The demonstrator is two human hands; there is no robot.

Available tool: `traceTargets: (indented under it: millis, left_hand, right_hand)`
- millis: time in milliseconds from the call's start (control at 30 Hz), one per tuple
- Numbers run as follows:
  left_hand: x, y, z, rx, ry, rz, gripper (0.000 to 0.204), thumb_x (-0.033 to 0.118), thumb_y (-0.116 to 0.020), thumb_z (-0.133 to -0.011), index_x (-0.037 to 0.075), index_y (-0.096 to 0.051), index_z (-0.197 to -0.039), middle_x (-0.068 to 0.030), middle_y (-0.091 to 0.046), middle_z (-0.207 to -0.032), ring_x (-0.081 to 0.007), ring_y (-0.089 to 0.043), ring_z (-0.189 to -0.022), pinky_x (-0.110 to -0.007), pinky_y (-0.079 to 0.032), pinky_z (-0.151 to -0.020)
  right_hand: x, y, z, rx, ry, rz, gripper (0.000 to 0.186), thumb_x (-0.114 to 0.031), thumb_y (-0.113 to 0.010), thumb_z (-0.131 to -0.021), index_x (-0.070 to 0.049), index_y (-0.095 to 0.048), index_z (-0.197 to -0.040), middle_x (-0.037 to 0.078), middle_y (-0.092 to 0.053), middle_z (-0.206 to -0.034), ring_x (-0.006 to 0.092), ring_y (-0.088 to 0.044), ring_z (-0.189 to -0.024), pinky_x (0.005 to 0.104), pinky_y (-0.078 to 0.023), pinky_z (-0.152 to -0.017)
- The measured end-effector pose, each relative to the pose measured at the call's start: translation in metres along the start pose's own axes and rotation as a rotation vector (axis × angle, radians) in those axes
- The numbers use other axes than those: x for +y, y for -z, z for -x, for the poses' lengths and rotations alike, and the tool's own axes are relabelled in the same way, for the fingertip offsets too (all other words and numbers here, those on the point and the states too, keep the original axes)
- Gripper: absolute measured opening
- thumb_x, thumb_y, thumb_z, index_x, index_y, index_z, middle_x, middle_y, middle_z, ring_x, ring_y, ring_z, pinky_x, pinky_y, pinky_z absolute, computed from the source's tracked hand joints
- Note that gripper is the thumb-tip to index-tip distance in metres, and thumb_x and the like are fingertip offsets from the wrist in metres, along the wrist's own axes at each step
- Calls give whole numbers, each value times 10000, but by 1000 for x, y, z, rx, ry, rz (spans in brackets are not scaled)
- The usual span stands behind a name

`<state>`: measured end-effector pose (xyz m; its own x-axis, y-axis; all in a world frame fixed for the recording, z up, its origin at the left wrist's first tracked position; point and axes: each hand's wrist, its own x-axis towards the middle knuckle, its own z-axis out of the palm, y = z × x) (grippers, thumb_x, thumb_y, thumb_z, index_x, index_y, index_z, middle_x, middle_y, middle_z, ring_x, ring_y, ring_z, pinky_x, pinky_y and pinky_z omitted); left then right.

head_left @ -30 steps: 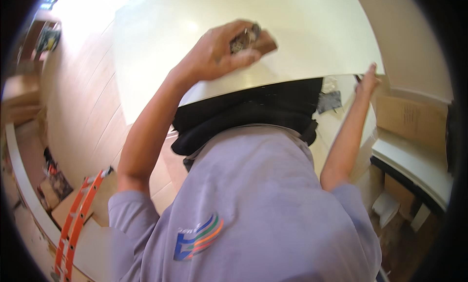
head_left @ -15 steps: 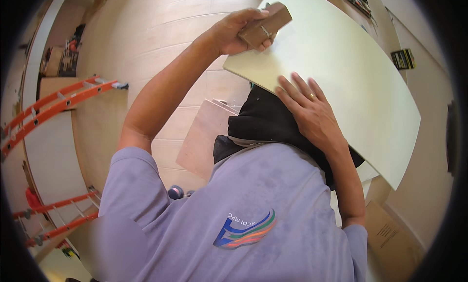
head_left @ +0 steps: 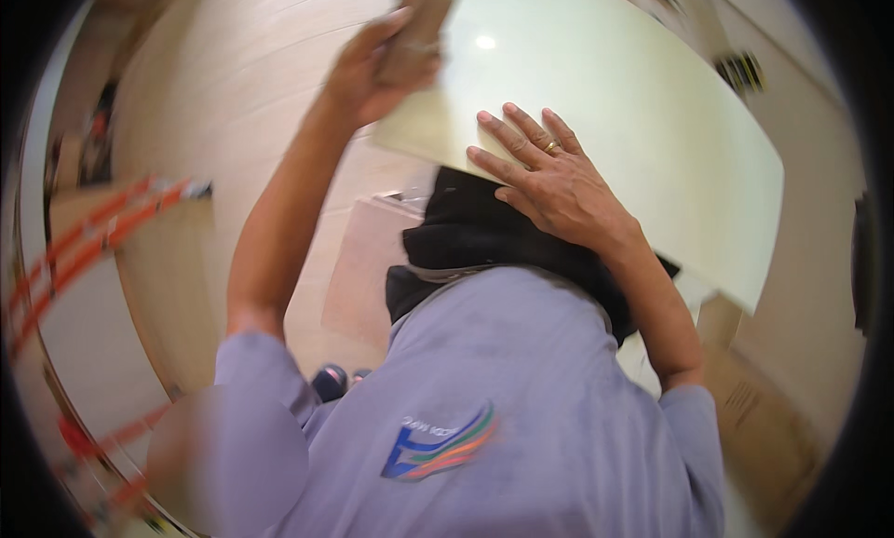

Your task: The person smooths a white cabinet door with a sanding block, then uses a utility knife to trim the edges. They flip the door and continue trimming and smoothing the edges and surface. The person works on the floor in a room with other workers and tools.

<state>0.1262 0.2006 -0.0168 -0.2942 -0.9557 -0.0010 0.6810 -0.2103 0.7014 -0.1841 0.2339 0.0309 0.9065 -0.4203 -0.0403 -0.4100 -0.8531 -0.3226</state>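
Observation:
A brown sanding block (head_left: 415, 33) is gripped in my left hand (head_left: 366, 80), with the thumb along one side and the fingers round the other. It is held at the far left corner of a large, smooth, pale cream panel (head_left: 643, 119); whether it touches the surface I cannot tell. My right hand (head_left: 563, 184) lies palm down near the panel's close edge, its fingers spread and a ring on one of them. Black cloth (head_left: 475, 223) shows below that edge, against my body.
An orange ladder (head_left: 88, 240) stands on the left. Flat boards (head_left: 358, 268) lie on the light plank floor (head_left: 270, 82) beside me. To the right are a cardboard box (head_left: 759, 417) and a small black-and-yellow package (head_left: 740, 73).
The whole view has shifted. My left hand has turned the block more upright and carried it toward the panel's far left. My right hand rests farther in on the panel, fingers more spread.

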Motion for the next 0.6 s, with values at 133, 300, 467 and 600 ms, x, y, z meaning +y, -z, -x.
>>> traceTargets:
  millis: [133,300,467,600]
  left_hand:
    - [-19,-55,5,66,18,-787,580,331,-695,-939,26,-540,-1408,-95,-636,-1132,-184,-631,-1038,-332,-539,-897]
    - [-66,-128,-11,-314,-17,-1385,568,344,-769,-873,68,-586,-1335,-157,-667,-1137,-318,-642,-994,-405,-512,-899]
    - [-97,-181,-38,-414,133,-1295,605,387,-781,-846,35,-594,-1301,-164,-689,-1078,-297,-661,-966,-390,-523,-875]
    - [-111,-188,-42,-444,9,-1421,605,388,-790,-837,33,-598,-1288,-186,-693,-1093,-340,-674,-988,-401,-527,-880]
  right_hand:
    - [28,1,123,-47,-457,210,689,-365,-634,-985,-342,-357,-1615,2,-140,-1750,250,-134,-1608,517,-111,-1302]
    - [42,-19,230,271,-538,334,515,-227,-660,-961,-275,-572,-1467,28,-435,-1623,251,-357,-1527,481,-260,-1247]
    - [24,-27,215,640,-381,198,254,-30,-698,-850,-112,-773,-1078,9,-728,-1228,232,-651,-1219,419,-491,-1031]
    - [25,-47,214,796,-391,116,203,-17,-729,-824,-103,-756,-1006,10,-711,-1093,239,-668,-1148,401,-503,-973]
